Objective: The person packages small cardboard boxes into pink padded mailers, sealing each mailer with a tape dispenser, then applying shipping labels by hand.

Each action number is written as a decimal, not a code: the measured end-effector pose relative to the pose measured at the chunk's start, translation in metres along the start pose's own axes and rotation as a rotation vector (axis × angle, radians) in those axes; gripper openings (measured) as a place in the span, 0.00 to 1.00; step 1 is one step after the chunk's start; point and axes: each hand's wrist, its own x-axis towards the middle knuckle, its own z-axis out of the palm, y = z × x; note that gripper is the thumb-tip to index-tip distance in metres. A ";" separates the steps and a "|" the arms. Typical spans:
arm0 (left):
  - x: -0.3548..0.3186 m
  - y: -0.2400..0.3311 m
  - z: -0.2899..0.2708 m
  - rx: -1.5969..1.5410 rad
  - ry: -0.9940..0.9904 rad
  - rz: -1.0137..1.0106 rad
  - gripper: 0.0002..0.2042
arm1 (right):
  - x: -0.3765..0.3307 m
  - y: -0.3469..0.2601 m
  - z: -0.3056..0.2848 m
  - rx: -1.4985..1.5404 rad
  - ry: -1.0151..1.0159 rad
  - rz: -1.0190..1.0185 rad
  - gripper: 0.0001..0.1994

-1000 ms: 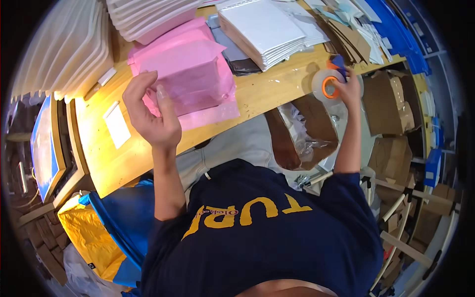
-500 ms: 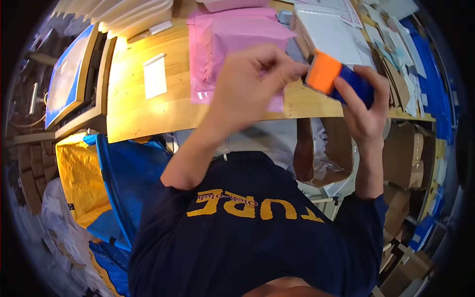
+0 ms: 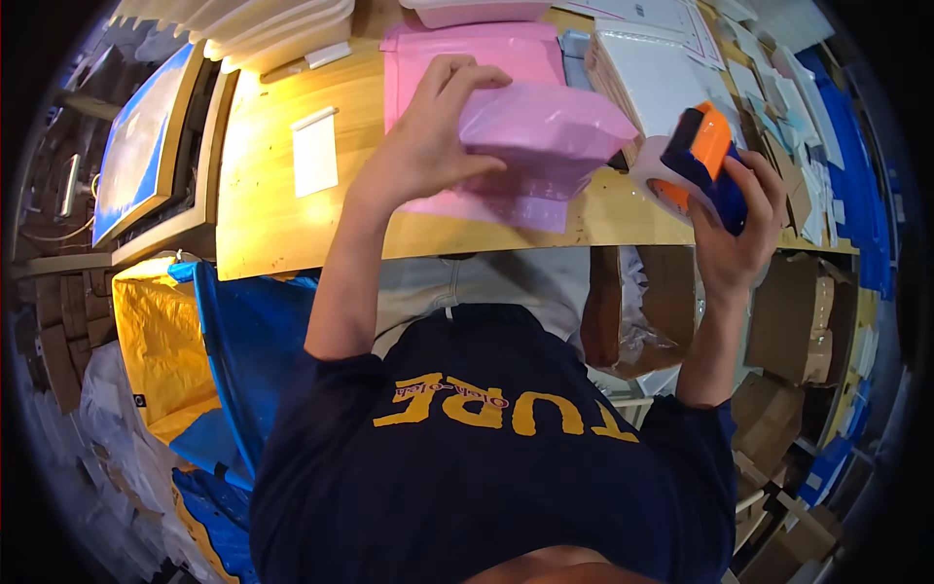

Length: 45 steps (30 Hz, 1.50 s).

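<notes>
Pink parcel (image 3: pixel 555 122) at table's (image 3: pixel 268 229) front edge; its left end is clasped by left hand's (image 3: pixel 413 151) fingers and thumb; tape dispenser (image 3: pixel 713 141) is gripped in right hand (image 3: pixel 737 253); parcel is best held steady, wrapping (image 3: pixel 530 216) smooth.

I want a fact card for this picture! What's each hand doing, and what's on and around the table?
Left hand: at the left end of a pink parcel; firm grip unclear
Right hand: holding an orange-and-blue tape dispenser
Table: wooden, with a white slip on the left
Beside table: open cardboard box, right side
</notes>
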 end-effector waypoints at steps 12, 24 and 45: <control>-0.012 0.011 -0.008 0.108 0.036 0.058 0.32 | 0.050 -0.019 0.003 0.306 -0.016 -0.120 0.32; -0.044 0.103 -0.034 -0.870 0.135 -0.254 0.11 | 0.078 -0.072 0.006 -0.178 -0.292 -0.576 0.27; -0.064 0.012 -0.028 -0.629 0.710 -0.292 0.06 | 0.084 -0.033 -0.033 -0.290 -0.723 -0.381 0.31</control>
